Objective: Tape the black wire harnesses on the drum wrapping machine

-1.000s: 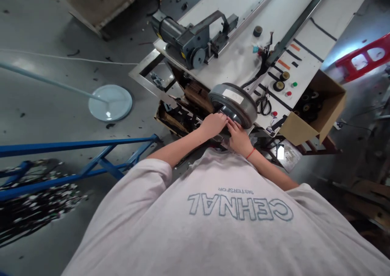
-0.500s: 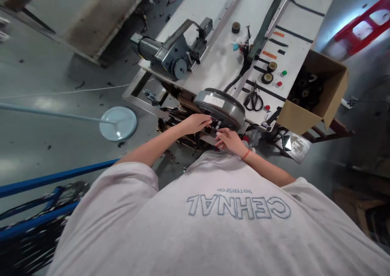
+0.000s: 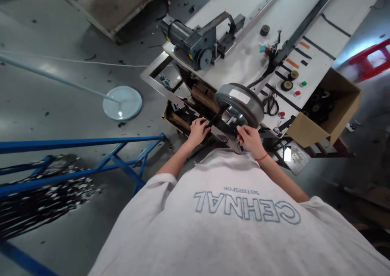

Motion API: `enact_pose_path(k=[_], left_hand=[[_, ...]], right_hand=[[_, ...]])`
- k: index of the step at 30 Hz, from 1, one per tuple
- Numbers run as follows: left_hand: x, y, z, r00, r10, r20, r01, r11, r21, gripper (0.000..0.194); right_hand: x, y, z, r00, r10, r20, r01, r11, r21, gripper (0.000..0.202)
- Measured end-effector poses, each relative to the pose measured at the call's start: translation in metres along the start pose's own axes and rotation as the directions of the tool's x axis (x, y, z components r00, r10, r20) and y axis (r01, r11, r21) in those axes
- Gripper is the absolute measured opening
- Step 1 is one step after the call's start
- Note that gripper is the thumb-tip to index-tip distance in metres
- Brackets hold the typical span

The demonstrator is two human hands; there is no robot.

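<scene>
At the near end of the bench sits a round, ring-shaped machine [image 3: 258, 108] with a white label on its rim. To its left, my left hand [image 3: 198, 131] has its fingers curled together on a dark strand, which runs from the fingertips to the ring's opening; whether it is cable or tape I cannot tell. Below the opening, my right hand [image 3: 251, 141] closes thumb and fingers in a pinch. Whatever lies between those fingertips is too small to make out. A metal plate [image 3: 219, 134] shows between the hands.
A motor unit [image 3: 195, 38] is mounted on the bench's left. Scissors [image 3: 270, 104], tape rolls [image 3: 287, 85] and black strips lie to the right. A cardboard box [image 3: 310, 129] stands beside the bench. A blue rack [image 3: 122, 158] and a round white base [image 3: 122, 102] are at left.
My hands have moved apart: the left has gone down and left of the ring, the right stays near its opening. The view has shifted, so the bench appears farther right.
</scene>
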State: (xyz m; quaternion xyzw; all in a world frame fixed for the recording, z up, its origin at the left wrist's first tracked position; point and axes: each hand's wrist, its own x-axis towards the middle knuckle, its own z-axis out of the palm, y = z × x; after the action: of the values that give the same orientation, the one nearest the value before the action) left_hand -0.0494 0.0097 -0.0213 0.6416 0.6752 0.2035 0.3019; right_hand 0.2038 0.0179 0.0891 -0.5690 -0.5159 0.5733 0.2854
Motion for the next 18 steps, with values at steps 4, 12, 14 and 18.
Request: enact_pose_path(k=[4, 12, 14, 18], left_hand=[[-0.011, 0.011, 0.015, 0.998, -0.063, 0.002, 0.057, 0.887, -0.458, 0.026], [-0.021, 0.044, 0.005, 0.941, -0.015, 0.339, 0.339, -0.013, -0.941, 0.035], [-0.022, 0.045, -0.002, 0.910, 0.028, 0.414, 0.414, -0.145, -0.899, 0.027], [-0.017, 0.042, -0.004, 0.860, -0.069, 0.505, 0.477, -0.241, -0.845, 0.021]], right_hand=[[0.003, 0.000, -0.003, 0.989, -0.137, -0.050, 0.130, 0.984, -0.124, 0.052], [0.013, -0.001, 0.000, 0.966, -0.253, -0.056, 0.243, 0.959, -0.147, 0.046], [0.014, 0.000, 0.000, 0.967, -0.251, -0.048, 0.242, 0.959, -0.145, 0.047], [0.012, 0.001, -0.004, 0.975, -0.220, -0.046, 0.210, 0.966, -0.152, 0.049]])
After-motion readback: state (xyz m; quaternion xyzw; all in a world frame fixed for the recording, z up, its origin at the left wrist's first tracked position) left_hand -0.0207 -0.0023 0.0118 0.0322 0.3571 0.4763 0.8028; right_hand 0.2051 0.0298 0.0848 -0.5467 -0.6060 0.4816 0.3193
